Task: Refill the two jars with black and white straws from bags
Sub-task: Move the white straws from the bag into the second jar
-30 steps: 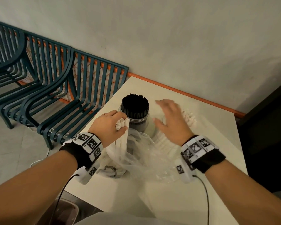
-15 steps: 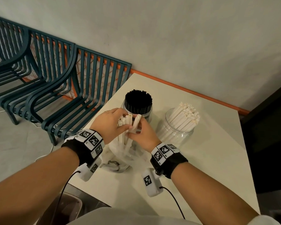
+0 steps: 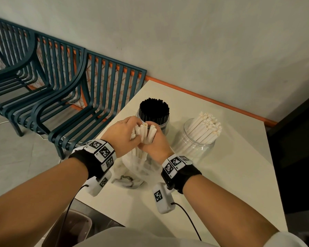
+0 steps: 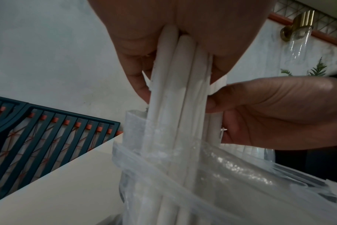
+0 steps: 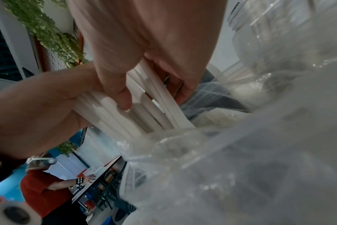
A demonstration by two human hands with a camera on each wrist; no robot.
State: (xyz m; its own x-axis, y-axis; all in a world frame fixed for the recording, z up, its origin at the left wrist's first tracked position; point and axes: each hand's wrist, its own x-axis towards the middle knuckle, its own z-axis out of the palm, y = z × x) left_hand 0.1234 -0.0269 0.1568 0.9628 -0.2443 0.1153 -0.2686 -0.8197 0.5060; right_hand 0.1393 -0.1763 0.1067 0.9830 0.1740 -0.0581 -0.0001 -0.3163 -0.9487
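Note:
A bundle of white straws stands upright out of a clear plastic bag near the table's left edge. My left hand grips the bundle from the left, and my right hand grips it from the right, fingers curled round several straws. In the left wrist view the white straws run down from my left hand into the bag. The right wrist view shows my right hand round the straws. Behind stand the black-straw jar and, right of it, the white-straw jar.
The cream table meets an orange-trimmed wall at the back. Dark teal slatted chairs stand left of the table. A brown bin sits below the table's near edge. Another person is far off in the right wrist view.
My right hand came back from beside the white-straw jar and took hold of the white straws that my left hand holds. The bag now hangs gathered under both hands.

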